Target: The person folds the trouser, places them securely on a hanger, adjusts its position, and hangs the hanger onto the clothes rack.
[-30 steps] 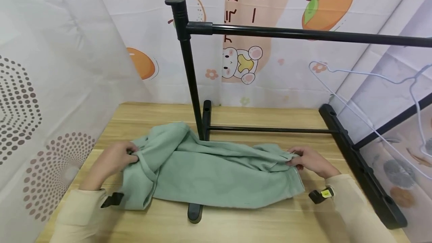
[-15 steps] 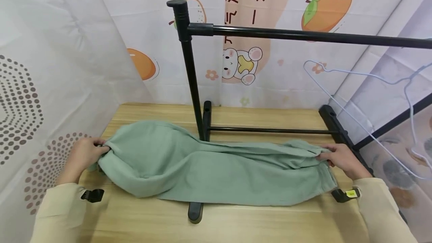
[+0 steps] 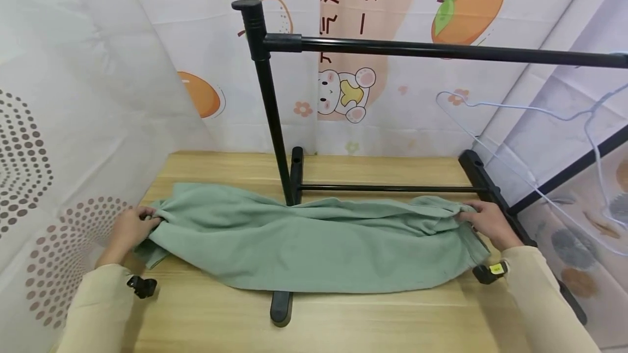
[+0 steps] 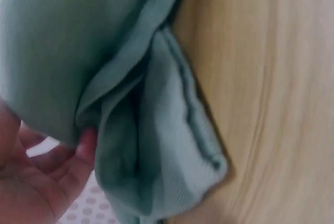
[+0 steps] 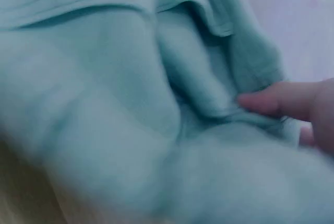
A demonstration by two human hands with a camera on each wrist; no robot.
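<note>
A sage-green garment (image 3: 314, 249) with stitched hems lies stretched sideways across the wooden table, long and folded. Its exact kind is hard to tell. At its left end my left hand (image 3: 130, 231) pinches the fabric between thumb and fingers. My right hand (image 3: 490, 224) pinches the bunched upper edge at the other end. In the left wrist view, a folded corner of the garment (image 4: 172, 130) hangs beside the fingers. The right wrist view is blurred; there my thumb (image 5: 271, 100) presses on a layered, hemmed part of the cloth.
A black garment rack stands on the table, with its upright (image 3: 270, 108) behind the cloth and its top bar (image 3: 417, 49) above. The cloth covers part of one rack foot (image 3: 281, 309). A pale blue wire hanger (image 3: 530, 107) hangs at the right. Printed curtains enclose the table.
Both hands have moved outward, the left one farther, spreading the garment wider. Its bunched left part has flattened into a longer strip. Over the last half second the cloth settles lower.
</note>
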